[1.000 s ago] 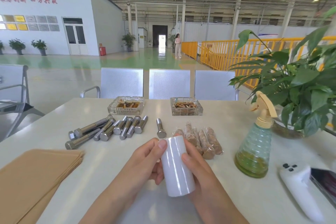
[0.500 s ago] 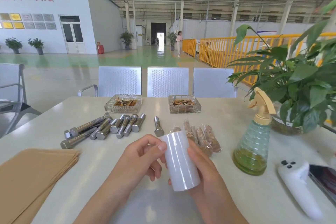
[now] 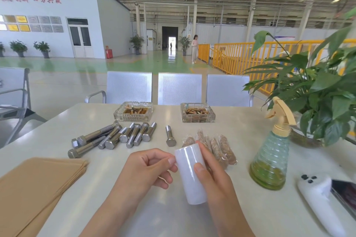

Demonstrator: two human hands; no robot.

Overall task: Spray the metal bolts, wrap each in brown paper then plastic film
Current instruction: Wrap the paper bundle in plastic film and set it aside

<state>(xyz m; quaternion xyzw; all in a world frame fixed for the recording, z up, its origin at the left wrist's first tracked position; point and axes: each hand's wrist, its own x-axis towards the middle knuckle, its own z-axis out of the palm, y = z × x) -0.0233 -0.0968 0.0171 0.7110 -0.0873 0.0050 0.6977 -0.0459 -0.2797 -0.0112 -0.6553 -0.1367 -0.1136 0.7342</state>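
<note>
From the head view we see the roll of plastic film point(image 3: 190, 173) held upright above the bench point(image 3: 240, 208); the right hand point(image 3: 215, 181) wraps it in a firm grip; the left hand point(image 3: 148, 171) has a narrow grip, pinching at the roll's upper edge; beyond the roll lie bare bolts point(image 3: 113, 138), wrapped bolts point(image 3: 217, 146) just behind it; brown paper point(image 3: 38, 184) left of it; spray bottle point(image 3: 271, 156) right of it.

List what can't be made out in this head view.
- Right hand's fingers: hidden behind the film roll.
- Wrapped bolts: near ends covered by roll and hand.
- Brown paper: cut off at the left edge.
- Phone: cut off at the right edge.
</note>
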